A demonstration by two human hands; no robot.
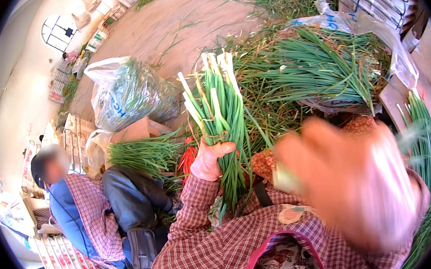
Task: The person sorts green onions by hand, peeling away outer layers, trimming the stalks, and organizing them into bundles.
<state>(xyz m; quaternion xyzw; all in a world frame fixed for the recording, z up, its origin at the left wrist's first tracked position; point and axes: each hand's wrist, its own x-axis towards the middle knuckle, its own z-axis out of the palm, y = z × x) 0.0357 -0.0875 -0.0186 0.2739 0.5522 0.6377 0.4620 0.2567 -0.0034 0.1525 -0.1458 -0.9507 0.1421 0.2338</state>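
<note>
A: Head view, my only feed. Fingers?

B: Left hand point(209, 160): fingers wrapped closed around a bunch of green stalks point(218, 103), pale ends uppermost, leaves hanging below. Right hand point(325, 160): motion-smeared; I cannot tell how far open, or whether anything is held.

A: Where does the bunch sit?

B: Held up in front of the wearer, just left of the loose pile of stalks point(307, 70).

A: Step in hand?

B: I judge bundling: stalks gathered, pale ends roughly together.

A: Next move?

B: In my judgement, it calls for a steady left grip while the right hand works, leaves kept together.
</note>
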